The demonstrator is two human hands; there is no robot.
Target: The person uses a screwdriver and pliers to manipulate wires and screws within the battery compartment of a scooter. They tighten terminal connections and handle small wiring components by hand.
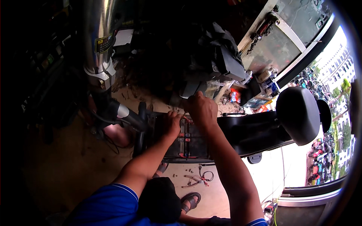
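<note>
In front of me is the open floor compartment of an electric scooter, with dark batteries (195, 145) inside. Red and grey terminals (184, 137) and cables show on top of them. My left hand (173, 125) rests at the compartment's far part, its fingers bent together beside a reddish cable end; what they pinch is too small to name. Just right of it and higher, my right hand (203, 110) is closed in a fist over the far terminals. A dark tip shows at its top, but the thing inside the grip is mostly hidden.
The scooter's black seat (249, 130) and backrest (298, 116) extend right; its steering column (100, 49) rises at left. Pliers (194, 180) and a cable loop (206, 175) lie on the floor near my sandalled foot (190, 201). Dark boxes (228, 62) stand beyond, near a glass door (271, 45).
</note>
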